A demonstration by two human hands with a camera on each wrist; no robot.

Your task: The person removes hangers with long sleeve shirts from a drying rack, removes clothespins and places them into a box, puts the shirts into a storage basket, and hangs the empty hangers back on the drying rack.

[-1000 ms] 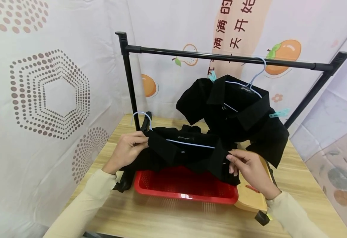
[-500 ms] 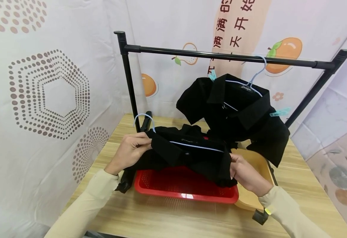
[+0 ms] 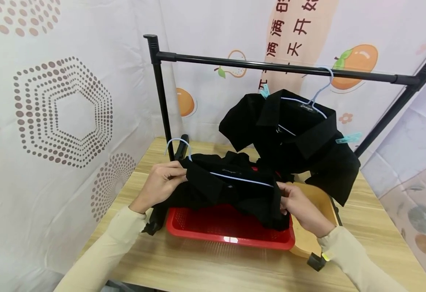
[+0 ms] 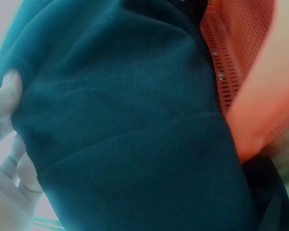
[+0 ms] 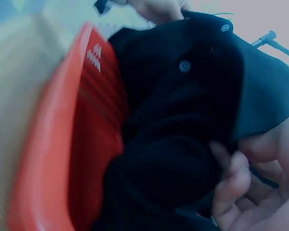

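A black collared shirt (image 3: 205, 184) is held up over a red basket (image 3: 231, 240), with a light blue hanger (image 3: 240, 179) inside its neck. The hanger's hook rises beside my left hand (image 3: 163, 184), which pinches the shirt at the left collar end, fingertips partly hidden by cloth. At the other end my right hand (image 3: 302, 209) grips the cloth by the right collar. The left wrist view has the left thumb on a broad fold of the shirt (image 4: 130, 120). Buttons show on the shirt front (image 5: 183, 96) in the right wrist view, close to the right fingers (image 5: 236, 185).
Behind stands a black clothes rack (image 3: 242, 64). A second black shirt (image 3: 286, 142) hangs from it on a blue hanger (image 3: 324, 87), with turquoise clothespins (image 3: 349, 138) at its shoulders. A yellow tray (image 3: 309, 194) sits right of the basket, on the wooden table (image 3: 213, 267).
The right hand has shifted its hold on the right collar side, drawing the cloth in and baring more of the yellow tray. The left hand keeps its hold, moving only slightly.
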